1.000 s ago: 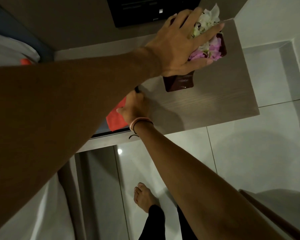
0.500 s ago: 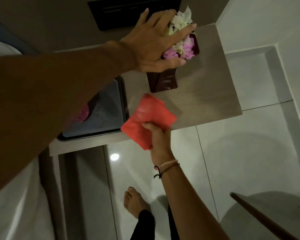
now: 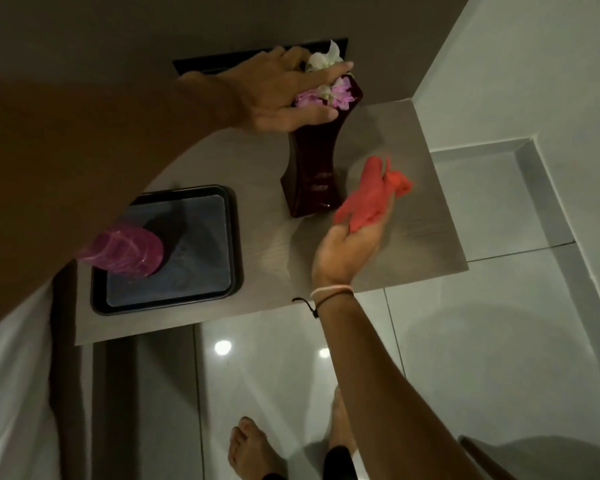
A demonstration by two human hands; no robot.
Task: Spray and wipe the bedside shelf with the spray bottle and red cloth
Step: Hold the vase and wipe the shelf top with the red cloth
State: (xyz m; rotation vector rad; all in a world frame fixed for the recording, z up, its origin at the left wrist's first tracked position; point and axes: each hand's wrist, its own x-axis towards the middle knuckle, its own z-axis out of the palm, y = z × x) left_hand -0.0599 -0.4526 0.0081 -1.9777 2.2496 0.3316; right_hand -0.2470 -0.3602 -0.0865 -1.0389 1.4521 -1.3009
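On shelf (image 3: 413, 237), right hand (image 3: 349, 249) fingers clutching red cloth (image 3: 371, 197), left hand (image 3: 284, 95) gripping vase (image 3: 312, 171)

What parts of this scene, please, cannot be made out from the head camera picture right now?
- Spray bottle: only its pink body shows on the tray; the left forearm hides its top.
- Flowers: partly covered by the left hand at the top of the vase.
- Dark panel on the wall: mostly hidden by that hand; any detail is too dim.
- Cloth: bunched in the right hand; whether it touches the shelf is unclear.
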